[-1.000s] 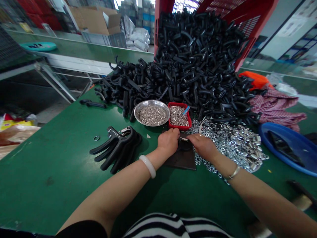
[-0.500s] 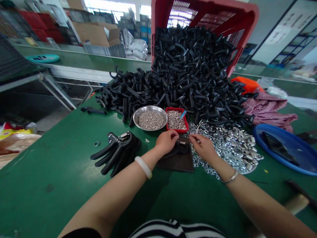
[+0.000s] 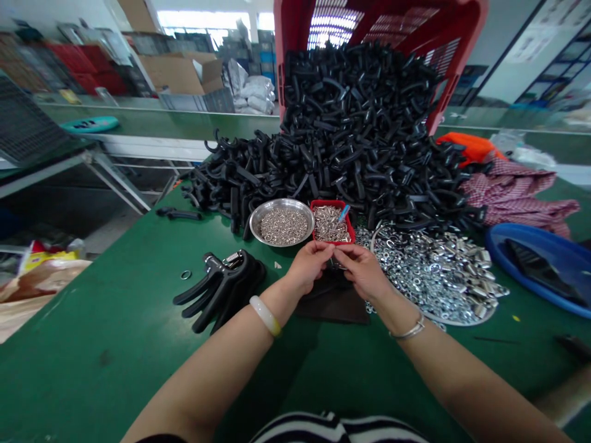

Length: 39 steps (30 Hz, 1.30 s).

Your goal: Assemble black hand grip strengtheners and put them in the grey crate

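Fingers of the left hand [image 3: 308, 267] and right hand [image 3: 364, 271] now brought together, tip to tip; half a second earlier, apart, with a small spring in plain sight between. Both sets of fingers narrow, pinched close at a silvery piece [image 3: 339, 264], to all appearances held between the two; too covered to name for certain, perhaps that same spring. Directly beneath the fingers, a black grip part [image 3: 329, 284], mostly lost in shadow, over a dark mat [image 3: 339, 309].

Meaning for the work, as a judgement: a change from separate handling to joint, fine handling at one spot, with neither hand free for anything else. Fit or seating of the piece impossible to check behind the fingers.

Just beyond the fingers, a red tray [image 3: 352, 234] of small metal pins; beyond and to the left, a metal bowl [image 3: 256, 223] of tiny fittings. Close by on the right, a heap of washers [image 3: 409, 271]. Well apart to the left, on the green counter [image 3: 111, 320], a cluster of black grips [image 3: 226, 283] with silvery springs, unchanged. Farther beyond the fingers, a large pile of black parts [image 3: 351, 141].
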Motion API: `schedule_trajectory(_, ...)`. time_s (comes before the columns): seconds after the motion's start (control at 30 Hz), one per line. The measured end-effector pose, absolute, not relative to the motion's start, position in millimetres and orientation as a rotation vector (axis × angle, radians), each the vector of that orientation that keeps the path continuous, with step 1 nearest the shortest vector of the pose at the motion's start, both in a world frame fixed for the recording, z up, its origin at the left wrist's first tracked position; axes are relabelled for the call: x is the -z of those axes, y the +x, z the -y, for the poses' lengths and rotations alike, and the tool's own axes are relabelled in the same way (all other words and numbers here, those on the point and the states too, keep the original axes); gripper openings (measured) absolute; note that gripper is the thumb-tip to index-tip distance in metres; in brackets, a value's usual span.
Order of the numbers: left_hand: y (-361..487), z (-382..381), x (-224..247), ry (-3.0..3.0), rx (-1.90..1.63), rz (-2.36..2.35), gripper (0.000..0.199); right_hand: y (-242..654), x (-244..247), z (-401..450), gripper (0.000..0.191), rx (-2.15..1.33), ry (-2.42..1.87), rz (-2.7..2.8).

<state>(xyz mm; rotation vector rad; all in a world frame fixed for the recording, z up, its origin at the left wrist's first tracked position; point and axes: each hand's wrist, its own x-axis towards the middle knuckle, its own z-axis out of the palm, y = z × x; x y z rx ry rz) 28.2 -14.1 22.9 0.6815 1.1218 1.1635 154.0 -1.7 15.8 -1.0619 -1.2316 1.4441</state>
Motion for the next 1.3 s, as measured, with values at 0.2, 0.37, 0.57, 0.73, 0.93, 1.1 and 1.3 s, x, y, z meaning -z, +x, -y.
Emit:
schedule_trajectory(0.2,25,13,-21,0.676,-1.153,-1.093,0.029,144,-17,-2,0.028,-1.578,-0.993,1.066)
schedule_trajectory(0.37,17,7,-18,0.842,-1.266,-1.201,0.017,159,-11,-8,0.018,-0.973,-1.098,1.677)
schedule_trajectory(0.57,6,6,-1,1.162,-1.276,-1.315,0.013,179,2,5,0.015,-0.254,-1.132,2.326)
schedule_trajectory(0.73,5,12,2,1.200,-1.283,-1.401,0.015,178,14,14,0.020,-0.018,-1.213,2.382)
schedule_trajectory(0.93,4,16,4,1.365,-1.183,-1.508,0.013,176,14,13,0.018,-0.021,-1.228,2.384)
schedule_trajectory(1.1,2,21,-2,1.651,-1.012,-1.694,0.012,172,8,13,0.020,0.066,-1.260,2.450)
schedule_trajectory(1.3,1,28,-10,1.880,-0.793,-1.841,0.016,172,1,14,0.022,0.235,-1.218,2.599)
